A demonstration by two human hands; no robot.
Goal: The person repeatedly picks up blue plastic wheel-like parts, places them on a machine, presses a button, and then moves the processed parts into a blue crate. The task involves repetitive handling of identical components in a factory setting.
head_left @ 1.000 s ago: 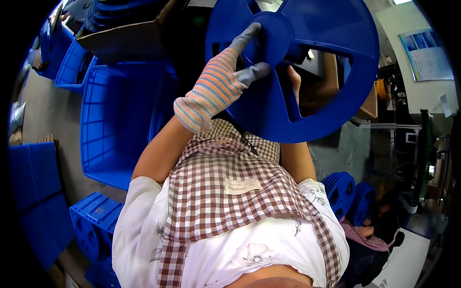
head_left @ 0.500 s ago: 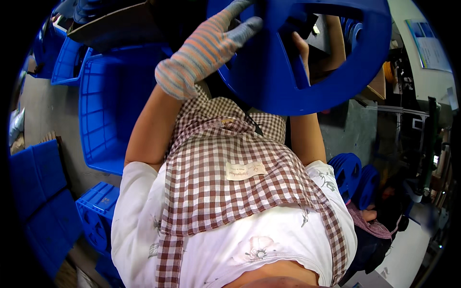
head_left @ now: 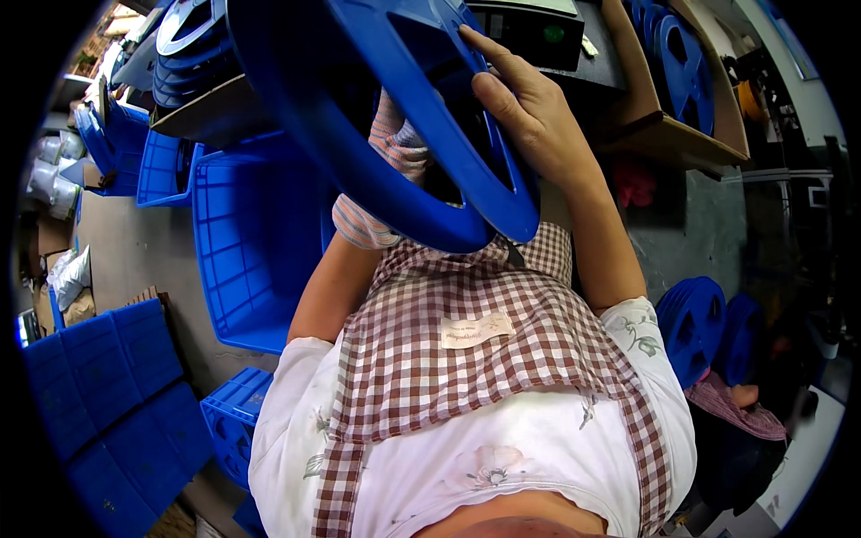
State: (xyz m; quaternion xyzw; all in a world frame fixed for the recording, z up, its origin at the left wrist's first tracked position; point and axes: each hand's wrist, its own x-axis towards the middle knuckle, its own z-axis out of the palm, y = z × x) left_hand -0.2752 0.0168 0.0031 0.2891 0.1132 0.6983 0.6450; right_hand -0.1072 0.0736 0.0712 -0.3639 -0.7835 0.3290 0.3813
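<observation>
A large blue plastic reel is held up in front of my chest, tilted so its two spoked rims show at a slant. My left hand, in a grey and orange striped glove, grips it from the left; its fingers are partly hidden behind the near rim. On the other side my bare right hand holds the right-hand rim, with thumb and forefinger against its edge and the other fingers mostly out of sight.
An open blue crate stands at my left, with stacked blue reels beyond it. Blue crate panels lie lower left. A cardboard box of reels sits at far right. More reels and part of another person are lower right.
The reel has turned from nearly face-on to a slanted edge view and moved left. My left hand has gone behind its rim; my right hand has come into view on the right rim.
</observation>
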